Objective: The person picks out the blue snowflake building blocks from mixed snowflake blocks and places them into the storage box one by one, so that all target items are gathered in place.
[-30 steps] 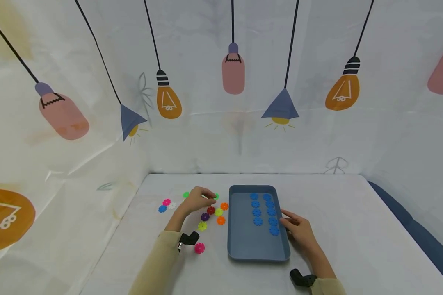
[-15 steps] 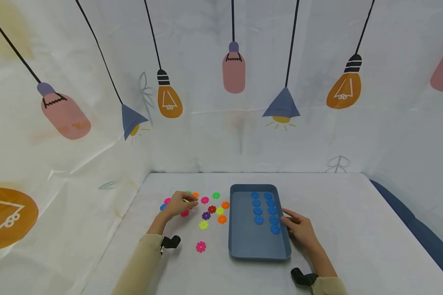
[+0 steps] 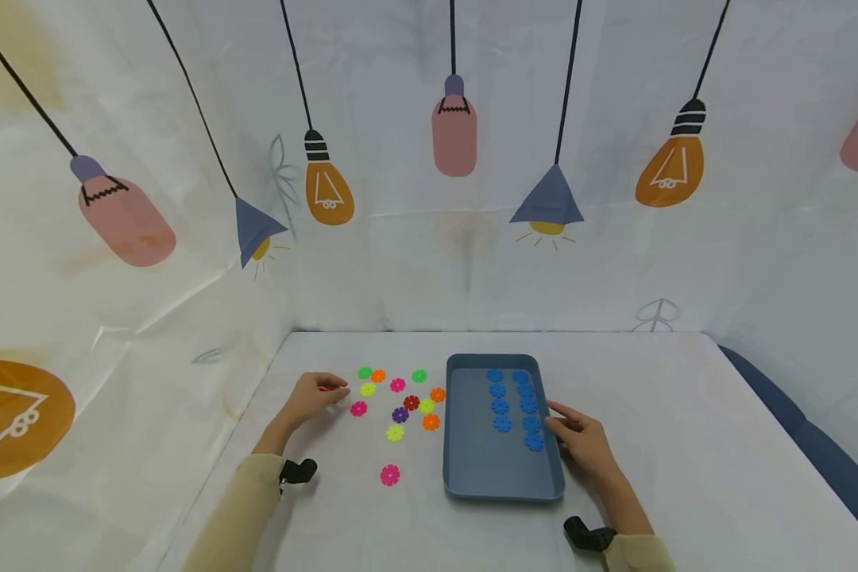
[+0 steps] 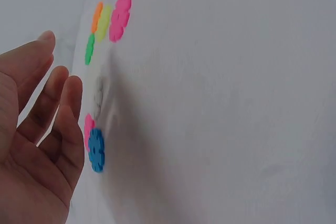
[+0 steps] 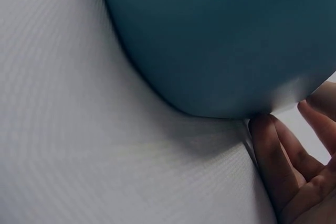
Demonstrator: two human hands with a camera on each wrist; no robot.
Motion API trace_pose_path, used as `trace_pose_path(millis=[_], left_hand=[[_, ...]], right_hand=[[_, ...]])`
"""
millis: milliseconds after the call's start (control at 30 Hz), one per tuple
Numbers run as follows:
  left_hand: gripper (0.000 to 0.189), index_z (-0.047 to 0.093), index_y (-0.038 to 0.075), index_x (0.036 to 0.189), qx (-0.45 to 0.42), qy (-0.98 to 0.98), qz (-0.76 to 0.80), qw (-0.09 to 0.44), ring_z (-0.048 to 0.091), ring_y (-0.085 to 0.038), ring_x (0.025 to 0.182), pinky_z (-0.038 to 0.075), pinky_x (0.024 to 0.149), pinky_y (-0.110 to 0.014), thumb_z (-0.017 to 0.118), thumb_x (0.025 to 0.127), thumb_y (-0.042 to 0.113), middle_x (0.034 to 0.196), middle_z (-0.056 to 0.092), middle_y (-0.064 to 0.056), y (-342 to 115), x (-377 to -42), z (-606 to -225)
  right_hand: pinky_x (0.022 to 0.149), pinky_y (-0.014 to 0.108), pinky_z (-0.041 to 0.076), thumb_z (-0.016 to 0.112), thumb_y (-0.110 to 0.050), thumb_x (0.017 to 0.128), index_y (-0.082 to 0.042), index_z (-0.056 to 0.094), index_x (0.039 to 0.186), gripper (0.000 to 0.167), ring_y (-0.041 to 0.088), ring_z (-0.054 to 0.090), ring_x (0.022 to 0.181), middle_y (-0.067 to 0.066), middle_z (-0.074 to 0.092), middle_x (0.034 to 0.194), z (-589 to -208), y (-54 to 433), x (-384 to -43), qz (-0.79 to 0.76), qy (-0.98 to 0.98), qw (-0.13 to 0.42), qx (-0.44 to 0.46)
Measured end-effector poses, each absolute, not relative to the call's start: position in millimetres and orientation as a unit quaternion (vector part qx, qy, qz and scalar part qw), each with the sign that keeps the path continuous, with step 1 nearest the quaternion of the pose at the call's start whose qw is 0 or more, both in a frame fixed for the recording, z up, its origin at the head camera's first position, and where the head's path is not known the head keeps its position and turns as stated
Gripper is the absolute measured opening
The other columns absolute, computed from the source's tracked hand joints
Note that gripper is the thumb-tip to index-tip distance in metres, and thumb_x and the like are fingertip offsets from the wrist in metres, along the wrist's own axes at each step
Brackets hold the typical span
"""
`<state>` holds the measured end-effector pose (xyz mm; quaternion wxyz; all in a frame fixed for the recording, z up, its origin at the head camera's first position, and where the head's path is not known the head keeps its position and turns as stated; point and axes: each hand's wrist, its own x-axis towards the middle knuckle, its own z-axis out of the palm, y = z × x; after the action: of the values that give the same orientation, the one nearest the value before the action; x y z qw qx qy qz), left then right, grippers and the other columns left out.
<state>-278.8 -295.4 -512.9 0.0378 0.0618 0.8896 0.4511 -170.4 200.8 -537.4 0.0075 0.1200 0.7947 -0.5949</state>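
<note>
In the head view my left hand [image 3: 318, 397] hovers at the left end of the scattered flower-shaped plastic discs. The left wrist view shows a gap between its thumb and bent fingers, with nothing held. Beside those fingers lie a blue disc [image 4: 96, 150], a pink disc [image 4: 88, 129] and a white disc [image 4: 98, 98], mostly hidden by the hand in the head view. My right hand [image 3: 585, 443] holds the right edge of a blue-grey tray [image 3: 500, 481], thumb at the rim and fingers [image 5: 270, 153] against the outer side. Several blue discs [image 3: 500, 406] lie inside in two columns.
Between left hand and tray lie loose discs, among them a purple disc [image 3: 400, 415], a dark red disc [image 3: 411, 403] and an orange disc [image 3: 431, 423]. A pink disc [image 3: 389, 475] lies nearer the front. A printed white cloth [image 3: 400, 262] hangs behind the white table [image 3: 636, 373].
My left hand has moved left, away from the tray side, across the discs; a yellow disc now lies uncovered where the hand was. The right hand and tray have stayed put.
</note>
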Motion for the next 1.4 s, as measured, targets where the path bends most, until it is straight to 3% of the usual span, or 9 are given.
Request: trace_pose_path(millis=[267, 467, 767, 1167, 1400], left_hand=[[0.023, 0.072, 0.002, 0.099, 0.048, 0.901, 0.432, 0.014, 0.061, -0.021, 0.069, 0.051, 0.058, -0.029, 0.076, 0.086, 0.020, 0.085, 0.066, -0.007, -315, -283, -515], [0.023, 0.073, 0.003, 0.096, 0.021, 0.916, 0.400, -0.015, 0.058, -0.019, 0.075, 0.050, 0.060, -0.028, 0.079, 0.084, 0.022, 0.085, 0.065, -0.006, -333, -283, -524], [0.034, 0.071, 0.000, 0.101, -0.020, 0.909, 0.415, 0.000, 0.056, -0.020, 0.074, 0.050, 0.061, -0.029, 0.078, 0.084, 0.028, 0.086, 0.064, -0.008, -352, -281, -530], [0.044, 0.073, -0.001, 0.103, -0.009, 0.926, 0.376, 0.011, 0.057, -0.021, 0.083, 0.047, 0.072, -0.031, 0.083, 0.077, 0.033, 0.088, 0.067, -0.006, -352, -283, -533], [0.041, 0.072, 0.000, 0.102, -0.021, 0.922, 0.387, 0.015, 0.058, -0.020, 0.083, 0.048, 0.073, -0.031, 0.084, 0.077, 0.030, 0.088, 0.067, -0.006, -350, -283, -533]], right_hand=[[0.061, 0.030, 0.050, 0.067, -0.027, 0.093, -0.009, 0.056, 0.138, 0.049, 0.020, 0.062, 0.082, 0.018, 0.065, 0.114, -536, 200, -171, -0.592, 0.795, 0.008, 0.129], [0.063, 0.030, 0.051, 0.067, -0.026, 0.094, -0.009, 0.056, 0.137, 0.048, 0.021, 0.060, 0.085, 0.017, 0.065, 0.113, -537, 199, -170, -0.590, 0.797, 0.008, 0.126], [0.062, 0.030, 0.051, 0.066, -0.024, 0.094, -0.008, 0.055, 0.138, 0.048, 0.021, 0.060, 0.083, 0.019, 0.064, 0.114, -534, 198, -169, -0.596, 0.795, 0.009, 0.118], [0.062, 0.030, 0.051, 0.067, -0.027, 0.093, -0.009, 0.056, 0.138, 0.049, 0.021, 0.060, 0.084, 0.018, 0.064, 0.115, -535, 198, -171, -0.596, 0.793, 0.011, 0.125], [0.064, 0.030, 0.052, 0.068, -0.028, 0.093, -0.009, 0.056, 0.137, 0.050, 0.021, 0.060, 0.086, 0.018, 0.064, 0.115, -536, 199, -171, -0.596, 0.793, 0.009, 0.124]])
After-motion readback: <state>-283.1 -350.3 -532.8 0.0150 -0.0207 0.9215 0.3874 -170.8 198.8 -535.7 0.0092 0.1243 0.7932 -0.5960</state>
